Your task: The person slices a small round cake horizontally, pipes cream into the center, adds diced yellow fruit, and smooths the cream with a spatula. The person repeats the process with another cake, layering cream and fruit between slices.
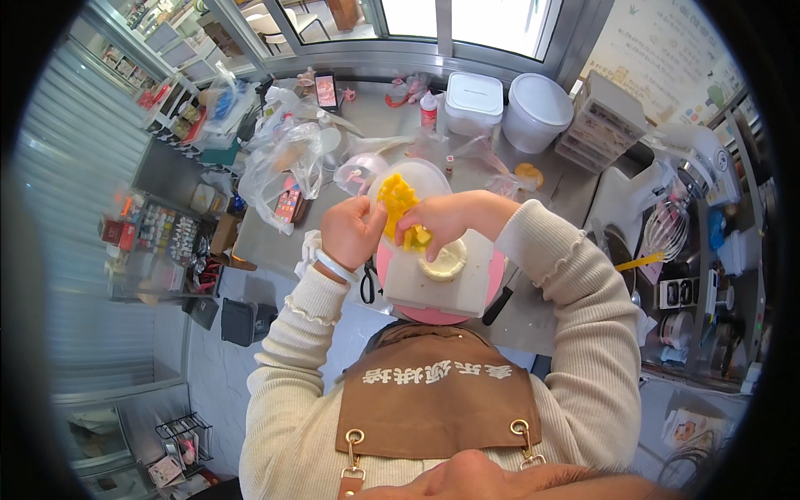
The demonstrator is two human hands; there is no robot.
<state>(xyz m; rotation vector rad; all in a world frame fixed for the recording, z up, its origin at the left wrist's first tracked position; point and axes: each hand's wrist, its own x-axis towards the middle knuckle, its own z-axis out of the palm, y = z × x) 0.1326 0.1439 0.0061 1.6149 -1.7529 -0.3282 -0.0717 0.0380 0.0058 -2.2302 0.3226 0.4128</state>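
My left hand is closed on the near left rim of a clear plastic bowl, which tilts toward me. Diced yellow fruit, mango by its look, lies inside. The fingers of my right hand reach into the bowl's near side, pinched around some of the cubes. Just below that hand sits a small round cake with white cream, its far edge partly covered by the hand. It stands on a square white board on a pink round turntable.
A black-handled knife lies right of the turntable. Plastic bags and a phone crowd the left. White tubs, a red bottle and a drawer unit line the back. At right stands a mixer with a whisk.
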